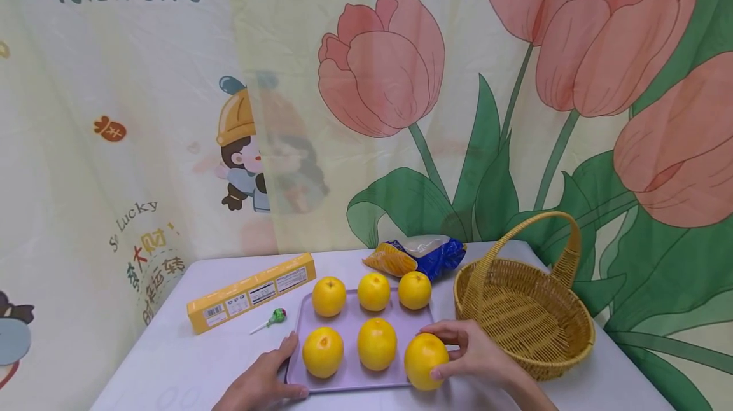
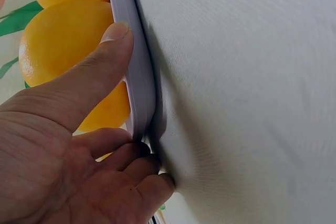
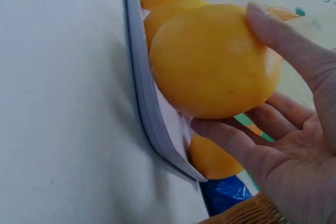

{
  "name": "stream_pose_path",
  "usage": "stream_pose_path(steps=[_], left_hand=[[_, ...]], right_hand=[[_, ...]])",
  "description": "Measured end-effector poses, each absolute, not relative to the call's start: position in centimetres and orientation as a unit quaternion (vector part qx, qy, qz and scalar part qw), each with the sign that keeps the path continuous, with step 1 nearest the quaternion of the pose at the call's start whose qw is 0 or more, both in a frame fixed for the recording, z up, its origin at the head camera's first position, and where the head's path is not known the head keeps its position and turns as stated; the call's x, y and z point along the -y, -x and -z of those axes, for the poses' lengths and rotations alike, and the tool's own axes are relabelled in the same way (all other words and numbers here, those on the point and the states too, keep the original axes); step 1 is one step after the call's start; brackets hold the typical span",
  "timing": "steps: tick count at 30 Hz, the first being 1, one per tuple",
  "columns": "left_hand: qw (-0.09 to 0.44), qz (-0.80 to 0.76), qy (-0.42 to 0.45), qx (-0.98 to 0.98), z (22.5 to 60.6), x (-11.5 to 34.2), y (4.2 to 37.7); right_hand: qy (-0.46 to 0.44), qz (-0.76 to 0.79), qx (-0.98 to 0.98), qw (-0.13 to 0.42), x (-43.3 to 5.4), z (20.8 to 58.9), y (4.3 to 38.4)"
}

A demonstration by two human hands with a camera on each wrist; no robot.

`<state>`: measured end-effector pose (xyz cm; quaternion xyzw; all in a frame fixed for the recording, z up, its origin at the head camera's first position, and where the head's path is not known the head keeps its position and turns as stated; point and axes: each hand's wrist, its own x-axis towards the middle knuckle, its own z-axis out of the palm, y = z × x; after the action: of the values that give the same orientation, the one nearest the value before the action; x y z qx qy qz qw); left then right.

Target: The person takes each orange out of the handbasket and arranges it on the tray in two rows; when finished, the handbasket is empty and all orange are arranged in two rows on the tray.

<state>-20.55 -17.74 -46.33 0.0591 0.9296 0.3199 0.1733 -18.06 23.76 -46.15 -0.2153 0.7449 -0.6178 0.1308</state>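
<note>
On the table lies a lavender tray (image 1: pixel 350 319) carrying several yellow-orange oranges, set in a back row and a front row. My left hand (image 1: pixel 265 373) grips its front-left corner. In the left wrist view the thumb lies against the tray's rim (image 2: pixel 137 72), with the fingers bent at the corner. Between thumb and fingers, my right hand (image 1: pixel 478 354) holds an orange (image 1: pixel 425 360) at the tray's front-right corner. The right wrist view has this orange (image 3: pixel 215 61) close over the rim, its underside by the fingertips. Next to it stands the front-middle orange (image 1: pixel 376 344).
A woven basket (image 1: pixel 532 360) with a tall handle stands right of the tray, close to my right forearm. Behind the tray is a blue and orange plastic bag (image 1: pixel 438 258). Back left lie a long yellow box (image 1: pixel 252 293) and a green-wrapped lollipop (image 1: pixel 277 316). A printed curtain (image 1: pixel 298 29) hangs behind.
</note>
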Motion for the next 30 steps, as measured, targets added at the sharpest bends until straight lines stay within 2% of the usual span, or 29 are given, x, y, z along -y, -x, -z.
stream_pose_path(steps=[14, 30], left_hand=[[0.165, -0.311, -0.073, -0.933, 46.5, 17.9, 20.6], [0.17, -0.311, -0.056, -0.933, 46.3, 17.7, 20.5]], right_hand=[[0.159, 0.566, -0.807, 0.049, -23.5, 46.6, 19.7], [0.139, 0.552, -0.822, 0.015, -23.4, 46.9, 21.0]])
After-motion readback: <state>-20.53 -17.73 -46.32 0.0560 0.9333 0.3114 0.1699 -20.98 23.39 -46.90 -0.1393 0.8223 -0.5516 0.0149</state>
